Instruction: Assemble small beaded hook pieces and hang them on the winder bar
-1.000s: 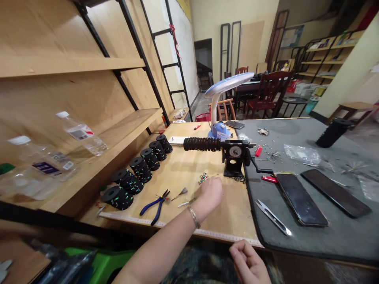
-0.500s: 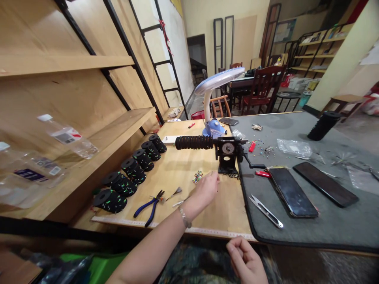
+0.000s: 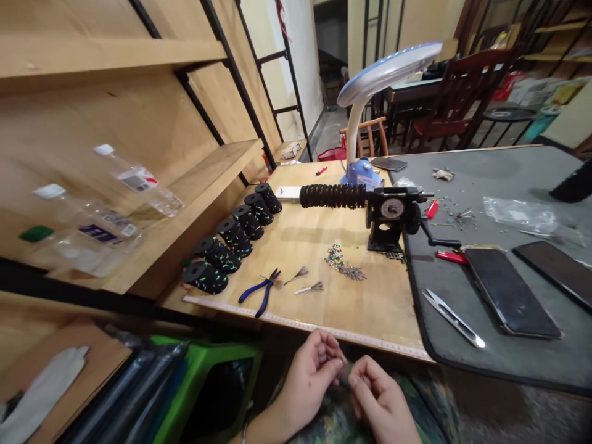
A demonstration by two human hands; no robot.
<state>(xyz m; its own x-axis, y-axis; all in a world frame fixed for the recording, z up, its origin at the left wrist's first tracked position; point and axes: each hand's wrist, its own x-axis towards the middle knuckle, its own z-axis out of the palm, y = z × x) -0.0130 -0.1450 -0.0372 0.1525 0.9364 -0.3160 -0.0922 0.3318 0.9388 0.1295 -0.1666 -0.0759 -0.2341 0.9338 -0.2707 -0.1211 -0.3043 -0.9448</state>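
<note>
My left hand (image 3: 311, 379) and my right hand (image 3: 383, 401) are close together over my lap, just in front of the table's near edge. Both have thumb and fingertips pinched; anything between them is too small to make out. On the wooden tabletop beyond lie a pile of tiny coloured beads (image 3: 335, 256) and small grey metal pieces (image 3: 355, 272). Behind these stands a black hand-cranked winder (image 3: 386, 216), carrying a rod wound with black cord (image 3: 332, 195). Blue-handled pliers (image 3: 259, 293) and two small bundles of fine wires (image 3: 311, 287) lie to the left.
Several black spools with coloured flecks (image 3: 234, 237) line the table's left side. A blue-and-white lamp (image 3: 363, 176) stands behind the winder. The grey mat (image 3: 439, 259) at right holds thread snips (image 3: 456, 319), phones (image 3: 511, 293) and plastic bags. Bottles (image 3: 141, 179) lie on the left shelf.
My left hand has drawn back from beside the beads to my lap, near my right hand. The metal pieces beside the beads are now uncovered. The view has shifted left and down.
</note>
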